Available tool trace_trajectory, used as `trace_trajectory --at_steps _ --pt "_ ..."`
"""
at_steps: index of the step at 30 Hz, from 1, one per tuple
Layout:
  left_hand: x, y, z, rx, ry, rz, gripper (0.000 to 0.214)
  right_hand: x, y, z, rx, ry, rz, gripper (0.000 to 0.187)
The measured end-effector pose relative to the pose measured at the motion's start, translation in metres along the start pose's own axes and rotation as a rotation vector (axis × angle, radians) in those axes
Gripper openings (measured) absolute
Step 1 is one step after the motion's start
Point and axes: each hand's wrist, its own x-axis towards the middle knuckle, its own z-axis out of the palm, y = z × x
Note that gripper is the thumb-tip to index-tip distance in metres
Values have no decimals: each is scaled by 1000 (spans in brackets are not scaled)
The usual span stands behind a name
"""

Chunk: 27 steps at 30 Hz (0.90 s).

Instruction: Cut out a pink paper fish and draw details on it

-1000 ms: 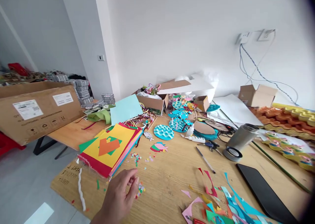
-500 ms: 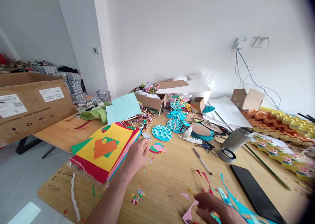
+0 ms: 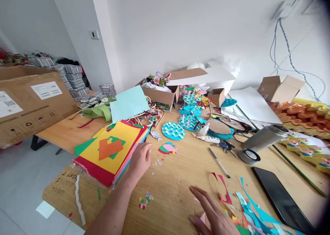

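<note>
My left hand [image 3: 140,161] is over the table beside the stack of coloured paper [image 3: 111,149]. Its fingers are loosely bent with the thumb apart, and nothing shows between them. Just beyond it lie a grey-and-white fish cutout [image 3: 155,135] and layered pink, green and blue fish cutouts [image 3: 168,148]. Low in the view, my right hand [image 3: 210,211] is open with its fingers spread, near pink paper scraps. Red paper scraps [image 3: 224,189] and blue paper strips [image 3: 254,212] lie to its right. Small paper dots [image 3: 146,199] are scattered between my forearms.
A wavy blue disc [image 3: 173,130], glue bottle [image 3: 209,139], pen [image 3: 219,162], metal flask [image 3: 265,138], its lid [image 3: 249,156] and black phone [image 3: 281,199] lie on the table. Egg trays [image 3: 299,121] stand at right, a large carton [image 3: 33,106] at left.
My right hand has moved left and its fingers have spread. My left hand has drawn back slightly from the grey-and-white fish cutout. The view has turned a little left and down.
</note>
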Motion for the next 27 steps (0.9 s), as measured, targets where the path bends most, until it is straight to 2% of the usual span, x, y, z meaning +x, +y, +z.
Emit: trace_trajectory --at_steps 5,9,12,17,24,27 --pt "-1 -3 -3 -9 35 -32 27 82 -36 21 -93 -238 -73 70" --pt "1 -4 -8 -17 69 -47 25 119 -45 44 -120 -224 -51 72" --pt "1 -2 -10 -20 55 -57 26 125 -53 56 -141 -208 -13 73" --pt "1 -1 -10 0 43 -71 24 123 -69 58 -86 -224 -117 71" --pt "1 -3 -8 -4 32 -64 24 136 -65 62 -64 -177 -69 67" --pt "-1 -6 -7 1 38 -55 24 128 -68 60 -9 -189 -118 69"
